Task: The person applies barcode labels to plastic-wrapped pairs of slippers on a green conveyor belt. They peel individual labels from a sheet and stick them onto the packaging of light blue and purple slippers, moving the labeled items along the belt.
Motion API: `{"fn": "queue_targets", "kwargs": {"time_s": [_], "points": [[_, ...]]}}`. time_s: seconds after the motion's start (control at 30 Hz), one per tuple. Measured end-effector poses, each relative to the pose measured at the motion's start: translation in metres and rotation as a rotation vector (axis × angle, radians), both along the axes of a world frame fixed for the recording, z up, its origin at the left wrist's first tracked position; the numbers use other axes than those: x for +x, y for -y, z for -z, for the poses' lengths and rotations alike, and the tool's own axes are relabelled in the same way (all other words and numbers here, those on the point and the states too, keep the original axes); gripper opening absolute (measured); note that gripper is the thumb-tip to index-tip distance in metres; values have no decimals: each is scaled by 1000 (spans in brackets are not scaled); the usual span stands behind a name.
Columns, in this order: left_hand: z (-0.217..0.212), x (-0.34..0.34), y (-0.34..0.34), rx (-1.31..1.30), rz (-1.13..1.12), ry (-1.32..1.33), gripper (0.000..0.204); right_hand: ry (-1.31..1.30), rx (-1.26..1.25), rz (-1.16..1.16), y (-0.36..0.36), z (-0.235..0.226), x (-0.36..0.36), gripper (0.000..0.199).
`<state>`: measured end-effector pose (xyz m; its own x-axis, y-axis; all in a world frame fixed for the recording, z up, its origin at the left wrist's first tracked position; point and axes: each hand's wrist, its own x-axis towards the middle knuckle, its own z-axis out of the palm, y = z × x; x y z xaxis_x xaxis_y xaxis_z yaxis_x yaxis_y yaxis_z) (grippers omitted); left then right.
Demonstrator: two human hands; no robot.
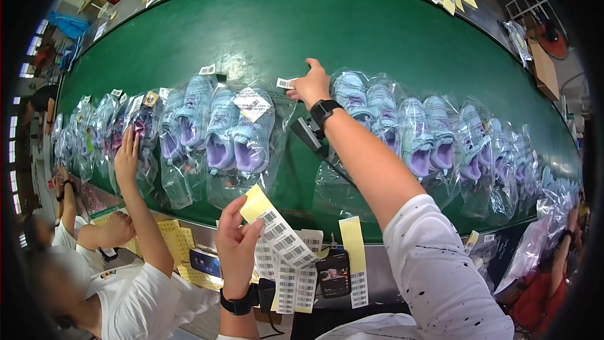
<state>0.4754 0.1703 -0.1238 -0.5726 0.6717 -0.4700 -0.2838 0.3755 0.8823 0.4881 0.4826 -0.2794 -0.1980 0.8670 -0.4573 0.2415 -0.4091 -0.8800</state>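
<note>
The right hand (309, 86) reaches across the green tabletop (352, 31), pinching a small barcode sticker (285, 82) just beside a bagged pair of pale blue shoes (242, 129). The left hand (236, 245), near the tabletop's near edge, grips a strip of barcode labels (277, 232). Labelling appears underway; pressing the sticker flat onto a bag would need accurate placement.
</note>
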Motion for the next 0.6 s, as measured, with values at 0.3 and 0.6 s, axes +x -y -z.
{"fn": "queue_targets", "kwargs": {"time_s": [0.3,0.6], "points": [[-4,-1,23,6,-80,-37,35,309,821,-235,40,-42,208,40],[-20,42,-16,30,56,-109,28,-60,569,-389,121,-73,156,44]]}}
